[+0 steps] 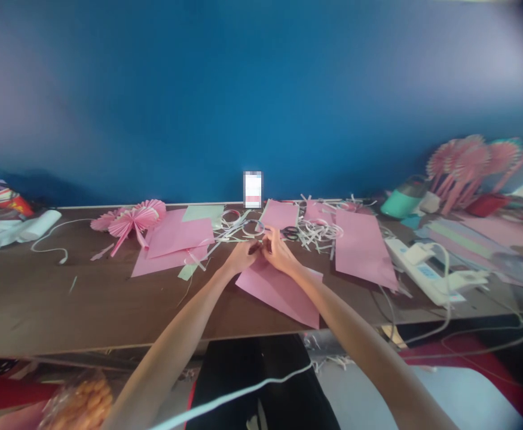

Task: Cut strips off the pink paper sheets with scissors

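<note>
My left hand and my right hand meet over the table, fingers drawn together in a pinch. Both are at the far corner of a pink paper sheet, which lies slanted under my right wrist. My right fingers close on that corner. Whatever sits between my left fingertips is too small to make out. Just beyond my hands are a roll of tape, dark-handled scissors and a tangle of thin white strips.
Pink sheets lie left and right, near folded pink paper fans. A phone stands against the blue wall. On the right are a power strip with cables, a green-and-grey container and more fans.
</note>
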Available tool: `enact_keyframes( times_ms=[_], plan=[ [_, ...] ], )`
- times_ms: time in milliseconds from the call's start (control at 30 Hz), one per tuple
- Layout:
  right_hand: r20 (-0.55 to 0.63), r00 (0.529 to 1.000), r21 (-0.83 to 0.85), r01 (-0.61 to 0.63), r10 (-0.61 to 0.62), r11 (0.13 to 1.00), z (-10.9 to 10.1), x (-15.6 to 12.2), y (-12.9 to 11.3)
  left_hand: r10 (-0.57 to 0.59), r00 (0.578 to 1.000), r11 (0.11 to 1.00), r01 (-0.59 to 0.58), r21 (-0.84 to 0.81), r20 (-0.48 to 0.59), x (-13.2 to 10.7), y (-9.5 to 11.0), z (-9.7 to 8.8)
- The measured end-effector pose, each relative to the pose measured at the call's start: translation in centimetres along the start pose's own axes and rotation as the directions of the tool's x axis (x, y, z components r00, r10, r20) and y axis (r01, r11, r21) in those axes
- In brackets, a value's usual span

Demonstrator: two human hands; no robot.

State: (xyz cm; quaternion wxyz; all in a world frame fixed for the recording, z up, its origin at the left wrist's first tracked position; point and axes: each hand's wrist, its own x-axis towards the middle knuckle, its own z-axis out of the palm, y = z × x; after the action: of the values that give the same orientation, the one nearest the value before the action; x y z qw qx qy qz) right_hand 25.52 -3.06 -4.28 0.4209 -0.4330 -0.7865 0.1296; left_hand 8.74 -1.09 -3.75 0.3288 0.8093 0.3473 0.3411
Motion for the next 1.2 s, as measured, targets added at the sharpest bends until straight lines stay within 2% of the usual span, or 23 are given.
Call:
enact_keyframes(
  times_ms=[433,633,733,900,967,1000,1100,1167,1200],
  plan=[
    [-0.07,0.997,-0.026,-0.034,0.032,0.999,-0.8,-0.2,1.1,-0.036,0.999,0.999,0.036,0.004,-0.022,0.0,0.2,-0.2],
    [-0.164,0.986,-0.051,-0.047,0.038,0.998,-1.9,-0.1,1.5,-0.093,0.987,0.996,0.093,-0.007,-0.132,0.1,-0.1,-0.4],
    [-0.229,0.973,-0.096,-0.062,0.038,0.993,-2.8,0.1,2.3,-0.14,0.952,0.989,0.147,0.006,-0.273,0.0,-0.4,-0.7],
    [-0.394,0.914,-0.159,-0.169,0.094,0.973,-4.6,0.2,4.2,-0.203,0.841,0.96,0.271,0.066,-0.501,-0.3,-0.8,-1.5],
    [-0.521,0.844,-0.204,-0.264,0.124,0.943,-5.4,0.2,4.7,-0.209,0.801,0.948,0.308,0.086,-0.561,-0.4,-1.0,-1.8],
    [-0.61,0.78,-0.209,-0.33,0.141,0.921,-5.9,0.1,4.9,-0.216,0.779,0.941,0.328,0.089,-0.589,-0.4,-1.2,-2.0],
    [-0.825,0.519,-0.119,-0.545,0.223,0.83,-7.3,-0.2,5.2,-0.256,0.696,0.917,0.395,0.06,-0.671,-0.3,-1.6,-2.4],
    [-0.881,0.38,-0.025,-0.635,0.283,0.772,-8.4,-0.5,5.3,-0.287,0.636,0.906,0.424,0.014,-0.716,-0.3,-1.8,-2.7],
    [-0.889,0.337,0.012,-0.662,0.311,0.749,-8.9,-0.6,5.4,-0.304,0.609,0.902,0.431,-0.016,-0.732,-0.3,-2.0,-2.9]
  ],
)
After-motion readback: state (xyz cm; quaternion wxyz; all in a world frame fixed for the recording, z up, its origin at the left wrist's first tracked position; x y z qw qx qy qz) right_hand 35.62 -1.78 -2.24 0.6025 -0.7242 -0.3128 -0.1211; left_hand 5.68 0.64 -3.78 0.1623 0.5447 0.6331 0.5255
